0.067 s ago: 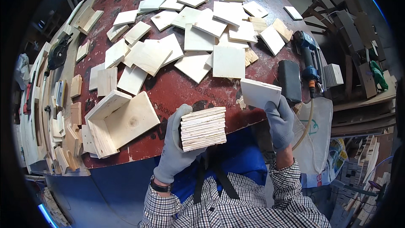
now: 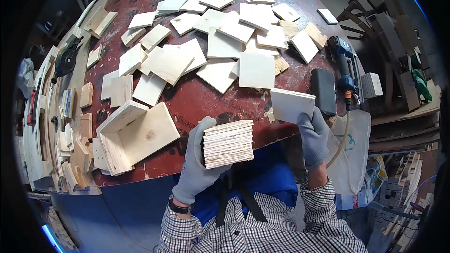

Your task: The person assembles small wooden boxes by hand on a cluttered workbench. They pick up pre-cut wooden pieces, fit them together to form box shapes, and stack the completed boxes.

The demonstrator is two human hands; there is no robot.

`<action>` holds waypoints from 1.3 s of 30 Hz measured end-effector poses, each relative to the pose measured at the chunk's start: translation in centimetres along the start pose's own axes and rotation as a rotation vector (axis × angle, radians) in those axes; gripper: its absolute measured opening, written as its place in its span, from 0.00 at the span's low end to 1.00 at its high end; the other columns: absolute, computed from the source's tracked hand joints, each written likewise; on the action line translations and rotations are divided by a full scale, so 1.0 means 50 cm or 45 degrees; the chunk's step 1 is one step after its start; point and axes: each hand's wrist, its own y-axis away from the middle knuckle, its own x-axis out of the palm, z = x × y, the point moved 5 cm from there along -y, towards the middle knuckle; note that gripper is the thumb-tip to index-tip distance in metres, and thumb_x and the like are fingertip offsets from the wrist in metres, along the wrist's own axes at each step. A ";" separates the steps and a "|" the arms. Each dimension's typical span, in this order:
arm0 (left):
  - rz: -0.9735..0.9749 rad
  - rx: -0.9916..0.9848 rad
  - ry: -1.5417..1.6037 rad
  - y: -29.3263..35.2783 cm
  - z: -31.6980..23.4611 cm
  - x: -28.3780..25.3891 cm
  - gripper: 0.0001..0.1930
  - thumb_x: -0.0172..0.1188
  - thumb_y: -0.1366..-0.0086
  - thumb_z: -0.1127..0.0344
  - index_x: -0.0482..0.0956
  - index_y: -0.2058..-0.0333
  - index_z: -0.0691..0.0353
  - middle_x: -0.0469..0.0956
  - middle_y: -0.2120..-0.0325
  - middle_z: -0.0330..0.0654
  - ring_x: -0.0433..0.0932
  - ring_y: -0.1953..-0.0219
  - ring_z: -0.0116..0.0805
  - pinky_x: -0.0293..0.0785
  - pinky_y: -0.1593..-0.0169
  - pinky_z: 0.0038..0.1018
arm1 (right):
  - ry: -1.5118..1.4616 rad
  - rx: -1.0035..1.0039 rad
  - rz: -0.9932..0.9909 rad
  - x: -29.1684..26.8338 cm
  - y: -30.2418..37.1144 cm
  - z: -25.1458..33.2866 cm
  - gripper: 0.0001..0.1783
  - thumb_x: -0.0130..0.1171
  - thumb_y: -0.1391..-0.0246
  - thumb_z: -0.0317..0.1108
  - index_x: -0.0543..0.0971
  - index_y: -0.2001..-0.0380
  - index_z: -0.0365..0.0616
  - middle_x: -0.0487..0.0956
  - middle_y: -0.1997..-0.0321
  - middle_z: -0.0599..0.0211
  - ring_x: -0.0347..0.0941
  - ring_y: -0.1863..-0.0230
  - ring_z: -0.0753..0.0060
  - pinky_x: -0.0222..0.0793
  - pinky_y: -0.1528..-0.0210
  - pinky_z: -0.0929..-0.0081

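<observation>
My left hand [image 2: 197,159], in a grey glove, is closed round a thick stack of plywood squares [image 2: 228,144], their layered edges facing me. The stack is held just off the table's near edge. To the right, my gloved right hand [image 2: 314,136] grips a pale plywood square [image 2: 291,105] by its lower right corner, thumb on its face. That piece is tilted up over the near edge of the table. Beyond both hands lies a loose heap of plywood squares [image 2: 256,70]. Left of the stack rests a corner-shaped plywood assembly [image 2: 149,133].
The dark red table [image 2: 206,105] has a worn, marked top. At its right lie a black oblong block [image 2: 323,91] and a blue-black air tool [image 2: 346,65] with a hose [image 2: 344,143]. Small wood offcuts [image 2: 86,94] line the left edge. More boards [image 2: 396,33] stack at far right.
The view has shifted slightly, so everything sits a little further right. The square in my right hand has tilted a little. Both hands keep the same holds.
</observation>
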 end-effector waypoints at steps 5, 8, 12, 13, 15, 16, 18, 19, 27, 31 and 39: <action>-0.021 -0.001 -0.008 0.000 -0.006 0.002 0.53 0.82 0.48 0.68 0.60 0.27 0.61 0.65 0.32 0.49 0.67 0.29 0.49 0.65 0.27 0.41 | -0.041 -0.027 -0.142 -0.009 -0.051 -0.017 0.20 0.59 0.27 0.31 0.76 0.37 0.34 0.83 0.49 0.69 0.76 0.50 0.81 0.73 0.45 0.79; -0.017 -0.011 -0.001 0.001 0.003 0.000 0.54 0.82 0.51 0.71 0.60 0.27 0.61 0.65 0.32 0.48 0.68 0.31 0.48 0.65 0.28 0.40 | 0.007 -0.059 -0.185 -0.009 -0.088 -0.006 0.23 0.60 0.27 0.32 0.75 0.35 0.34 0.83 0.47 0.68 0.77 0.49 0.80 0.74 0.46 0.80; 0.000 -0.035 0.038 0.005 0.009 0.001 0.54 0.83 0.49 0.68 0.58 0.26 0.61 0.65 0.32 0.48 0.66 0.29 0.49 0.63 0.26 0.41 | 0.027 -0.034 -0.183 -0.001 -0.141 0.004 0.25 0.60 0.27 0.32 0.73 0.32 0.36 0.82 0.48 0.68 0.76 0.53 0.81 0.74 0.54 0.82; 0.023 -0.057 0.047 0.007 0.012 0.002 0.55 0.83 0.47 0.65 0.57 0.26 0.61 0.64 0.30 0.50 0.63 0.27 0.52 0.61 0.24 0.43 | 0.048 -0.038 -0.178 0.006 -0.153 0.014 0.25 0.60 0.27 0.32 0.73 0.31 0.36 0.82 0.47 0.68 0.76 0.54 0.82 0.74 0.56 0.82; 0.027 -0.013 0.045 0.005 0.013 0.003 0.56 0.82 0.45 0.62 0.55 0.25 0.61 0.64 0.30 0.50 0.61 0.25 0.52 0.58 0.23 0.45 | 0.417 -0.271 -0.266 0.002 -0.189 0.006 0.28 0.63 0.31 0.34 0.72 0.31 0.40 0.83 0.47 0.61 0.78 0.54 0.68 0.75 0.52 0.70; 0.027 -0.009 0.054 0.007 0.013 0.003 0.56 0.82 0.45 0.61 0.55 0.25 0.61 0.64 0.29 0.50 0.61 0.25 0.53 0.57 0.23 0.45 | 0.735 -0.404 -0.309 0.010 -0.194 0.022 0.29 0.64 0.32 0.35 0.73 0.31 0.41 0.83 0.47 0.58 0.79 0.52 0.62 0.75 0.49 0.65; 0.027 -0.010 0.047 0.010 0.016 0.004 0.55 0.81 0.43 0.58 0.54 0.24 0.61 0.63 0.29 0.51 0.60 0.25 0.54 0.55 0.22 0.47 | 1.233 -0.364 -0.339 0.026 -0.217 0.039 0.34 0.68 0.39 0.40 0.74 0.32 0.43 0.80 0.42 0.49 0.75 0.38 0.43 0.68 0.32 0.51; 0.027 -0.013 0.041 0.012 0.020 0.005 0.55 0.81 0.43 0.58 0.55 0.24 0.61 0.63 0.29 0.51 0.60 0.25 0.54 0.55 0.22 0.47 | 1.344 -0.444 -0.379 0.032 -0.218 0.053 0.34 0.69 0.40 0.41 0.74 0.32 0.43 0.79 0.40 0.49 0.73 0.36 0.43 0.66 0.31 0.51; -0.036 0.046 -0.008 0.012 0.029 0.008 0.54 0.83 0.45 0.58 0.58 0.26 0.61 0.65 0.30 0.51 0.64 0.27 0.51 0.59 0.24 0.44 | 0.913 -1.171 0.252 0.225 -0.211 0.211 0.37 0.75 0.45 0.41 0.74 0.33 0.49 0.75 0.34 0.54 0.69 0.31 0.47 0.65 0.30 0.49; -0.066 0.038 -0.072 0.018 0.035 0.003 0.56 0.84 0.49 0.56 0.59 0.27 0.64 0.66 0.31 0.54 0.63 0.27 0.55 0.58 0.23 0.47 | 0.982 -1.329 0.738 0.437 -0.193 0.267 0.41 0.73 0.43 0.53 0.72 0.31 0.51 0.73 0.30 0.54 0.65 0.27 0.46 0.62 0.27 0.46; -0.117 0.169 -0.001 0.009 0.005 0.010 0.53 0.82 0.46 0.61 0.58 0.27 0.63 0.66 0.31 0.55 0.62 0.26 0.57 0.58 0.23 0.49 | 1.615 -1.126 0.945 0.591 -0.267 0.237 0.43 0.69 0.42 0.58 0.68 0.30 0.48 0.71 0.30 0.46 0.66 0.27 0.41 0.67 0.30 0.45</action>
